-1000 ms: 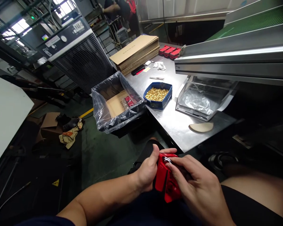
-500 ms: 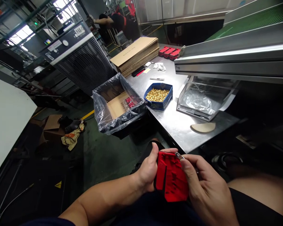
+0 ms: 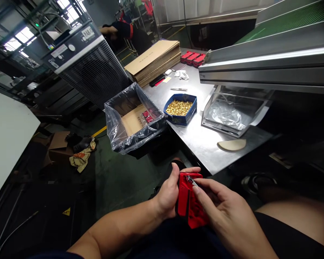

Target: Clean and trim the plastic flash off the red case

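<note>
dim floor, bright windows (image 3: 14, 36) top-left, table (image 3: 202, 138) glare, edges warped.

We count two hands, left hand (image 3: 169, 196) and right hand (image 3: 226, 216); one red part (image 3: 187, 203) between them; three red pieces (image 3: 192, 57) on one table (image 3: 202, 140); two more in one lined box (image 3: 118, 122); one blue tray (image 3: 178, 119); one cardboard stack (image 3: 153, 59).

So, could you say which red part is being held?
The red part between the left hand and right hand; the others lie in the lined box or far along the table.

A steel table (image 3: 202, 140) stands on dark green floor (image 3: 118, 176), with bright windows (image 3: 14, 36) upper left.
</note>
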Demonstrator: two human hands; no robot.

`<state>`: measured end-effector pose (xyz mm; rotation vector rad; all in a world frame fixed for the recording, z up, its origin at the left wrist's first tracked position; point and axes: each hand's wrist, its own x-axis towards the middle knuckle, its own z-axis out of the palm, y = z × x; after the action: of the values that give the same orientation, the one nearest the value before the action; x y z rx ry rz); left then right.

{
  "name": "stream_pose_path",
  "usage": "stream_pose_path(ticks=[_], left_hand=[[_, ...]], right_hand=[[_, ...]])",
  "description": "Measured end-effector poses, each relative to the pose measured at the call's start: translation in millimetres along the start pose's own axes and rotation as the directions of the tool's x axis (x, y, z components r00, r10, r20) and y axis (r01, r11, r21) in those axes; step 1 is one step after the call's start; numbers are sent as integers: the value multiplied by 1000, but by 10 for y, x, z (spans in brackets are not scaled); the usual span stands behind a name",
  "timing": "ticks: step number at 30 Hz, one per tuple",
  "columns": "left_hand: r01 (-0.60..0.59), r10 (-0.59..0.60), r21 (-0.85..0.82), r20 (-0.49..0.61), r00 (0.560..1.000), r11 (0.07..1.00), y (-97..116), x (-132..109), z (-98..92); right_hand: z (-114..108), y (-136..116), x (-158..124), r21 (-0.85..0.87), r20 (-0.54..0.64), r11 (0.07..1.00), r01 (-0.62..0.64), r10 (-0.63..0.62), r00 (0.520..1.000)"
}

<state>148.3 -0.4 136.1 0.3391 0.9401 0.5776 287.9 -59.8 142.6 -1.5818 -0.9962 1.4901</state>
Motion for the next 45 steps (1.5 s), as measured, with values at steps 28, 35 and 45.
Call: stream_pose_path(ticks=[28,35,45], left_hand=[[-45,42,92,29,999,995,-70,5,-50],[-58,55,101,31,998,993,-79,17,-64],[78,-70,-46,148,987,996,-39,31,-74]], right_hand=[[47,41,-25,55,-37,998,4,-2,999],[69,110,-44,96,-94,993,63,-54,994],[-142,136,21,-469,-140,664,583,-708,693]])
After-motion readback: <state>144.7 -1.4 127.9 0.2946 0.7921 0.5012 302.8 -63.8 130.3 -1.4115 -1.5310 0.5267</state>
